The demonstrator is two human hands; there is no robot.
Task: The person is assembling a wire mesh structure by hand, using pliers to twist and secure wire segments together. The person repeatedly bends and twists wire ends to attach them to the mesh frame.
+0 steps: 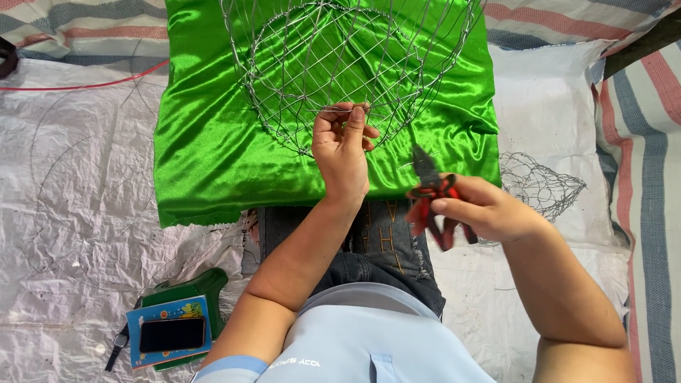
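Left hand (342, 152): fingers pinched closed on a thin wire at the lower rim of the wire basket frame (347, 67).
Right hand (482, 207): curled closed around red-handled pliers (434, 195), tips pointing up, just beside the left hand.
Basket frame: stands on green satin cloth (206, 156).
Floor: white woven sheet (64, 213), striped tarp (649, 128); phone (172, 334) on a booklet at the left; a small wire net (543, 186) at the right.
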